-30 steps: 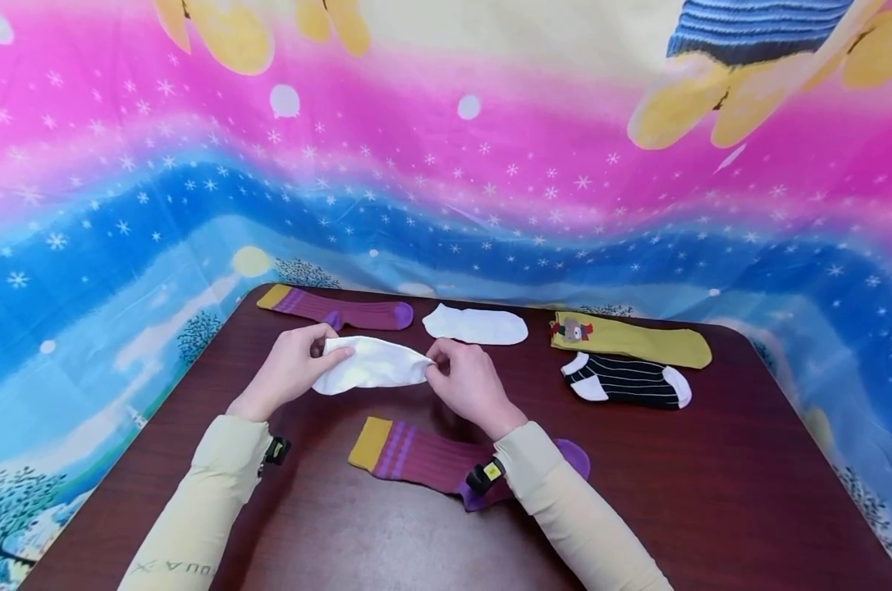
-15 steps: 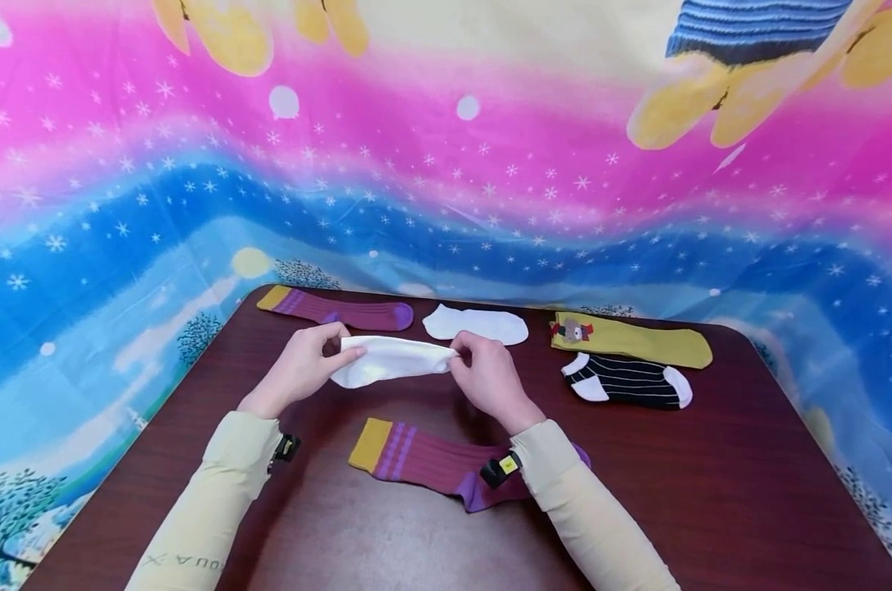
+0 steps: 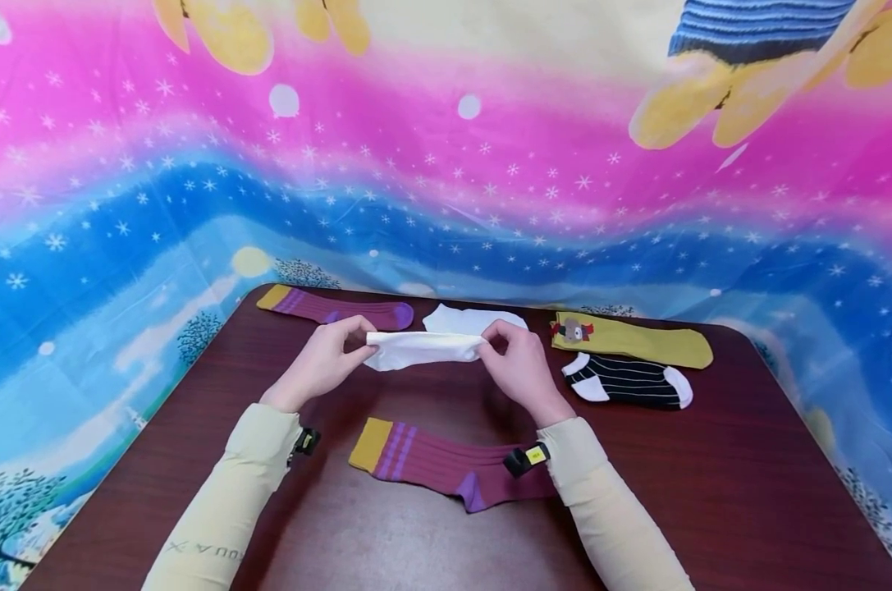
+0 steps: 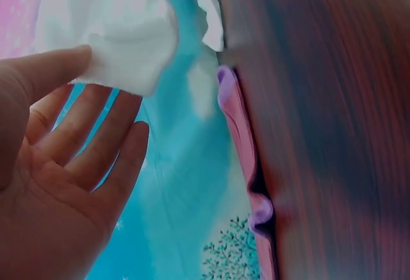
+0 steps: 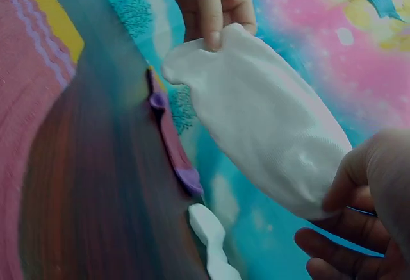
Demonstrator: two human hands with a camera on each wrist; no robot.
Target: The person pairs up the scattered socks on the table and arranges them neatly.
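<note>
A white ankle sock (image 3: 425, 350) is stretched level above the table between both hands. My left hand (image 3: 318, 363) pinches its left end between thumb and fingers; in the left wrist view the thumb lies over the fabric (image 4: 115, 33). At the other end, my right hand (image 3: 525, 365) pinches the tip, and the right wrist view shows the whole sock (image 5: 262, 113) slanting between the two hands. Just behind it, a second white sock (image 3: 471, 317) lies on the table, partly covered by the right hand. Nearer me lies a maroon sock (image 3: 434, 460) with a yellow cuff, its toe hidden by my right forearm.
Another maroon sock (image 3: 364, 313) lies at the back left of the dark wooden table (image 3: 756, 476). At the back right, a mustard sock (image 3: 645, 343) with an animal face lies behind a black striped sock (image 3: 633, 382). A printed cloth (image 3: 446, 164) hangs behind.
Both hands have moved to the right with the white sock held between them. The sock now appears narrower and more level. The socks on the table have stayed put.
</note>
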